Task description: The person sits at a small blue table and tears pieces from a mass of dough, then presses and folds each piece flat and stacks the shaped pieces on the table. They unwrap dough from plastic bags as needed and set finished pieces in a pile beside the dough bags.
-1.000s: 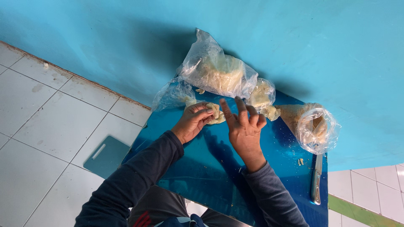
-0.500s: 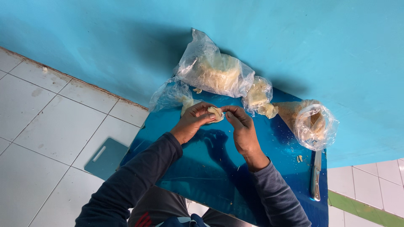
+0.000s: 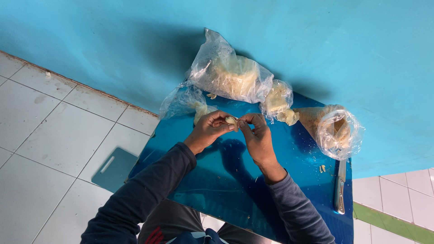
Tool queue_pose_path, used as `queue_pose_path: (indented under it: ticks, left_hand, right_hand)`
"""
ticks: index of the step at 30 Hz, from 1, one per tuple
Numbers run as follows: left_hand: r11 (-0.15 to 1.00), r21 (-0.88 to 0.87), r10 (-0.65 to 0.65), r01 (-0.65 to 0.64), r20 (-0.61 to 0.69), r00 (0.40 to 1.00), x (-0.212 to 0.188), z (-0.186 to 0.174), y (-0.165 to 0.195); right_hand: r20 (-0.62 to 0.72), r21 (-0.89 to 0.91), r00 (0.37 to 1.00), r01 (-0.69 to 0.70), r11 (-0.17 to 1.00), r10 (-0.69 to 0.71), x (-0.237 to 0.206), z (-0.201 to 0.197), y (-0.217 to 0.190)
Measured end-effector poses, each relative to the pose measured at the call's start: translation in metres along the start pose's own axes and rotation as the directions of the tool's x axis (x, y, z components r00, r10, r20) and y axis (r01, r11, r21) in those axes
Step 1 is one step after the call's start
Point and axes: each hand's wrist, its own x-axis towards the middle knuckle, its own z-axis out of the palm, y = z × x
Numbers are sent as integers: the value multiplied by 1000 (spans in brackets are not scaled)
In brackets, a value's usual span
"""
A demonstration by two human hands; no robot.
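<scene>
My left hand (image 3: pixel 207 130) and my right hand (image 3: pixel 257 135) meet over a glossy blue table (image 3: pixel 217 180) and pinch one small pale piece of dough (image 3: pixel 232 120) between their fingertips. Both arms wear dark grey sleeves. Just beyond the hands lie clear plastic bags: a large bag (image 3: pixel 228 74) holding a pale lump, a small bag (image 3: pixel 279 101) with more pale dough, and a crumpled, nearly empty bag (image 3: pixel 183 101) at the left.
Another open plastic bag (image 3: pixel 337 129) with brownish filling lies at the table's right. A knife (image 3: pixel 340 190) rests along the right edge, crumbs beside it. A grey-blue cutting board (image 3: pixel 114 169) lies on the white tiled floor, left of the table. A turquoise wall stands behind.
My right hand's spread fingers have closed in, and both hands now pinch the small dough piece together, lifted slightly off the table.
</scene>
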Motion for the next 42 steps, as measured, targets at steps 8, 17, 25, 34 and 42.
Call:
queue_pose_path:
  ticks: [8,17,25,34,42]
  left_hand:
    - [998,-56,12,-15,-45,999,0,1,-3]
    - [992,-109,58,-69,-102,993,-1,9,6]
    - [982,-188,7,-21,-73,997,3,9,1]
    - [985,-127,-131,114,-137,982,4,5,-3]
    - [886,-419,-300,199,-190,935,4,7,2]
  right_hand:
    - [3,-401,945,300,865,-326,-9,2,-17]
    - [69,-462,860,476,748,-505,-9,-3,-33]
    - [59,-384,901,417,824,-429,-5,-14,-29]
    - [108,-296,900,435,850,-423,-3,-9,-19]
    - [87,94,933,340,936,-348,1,-11,-4]
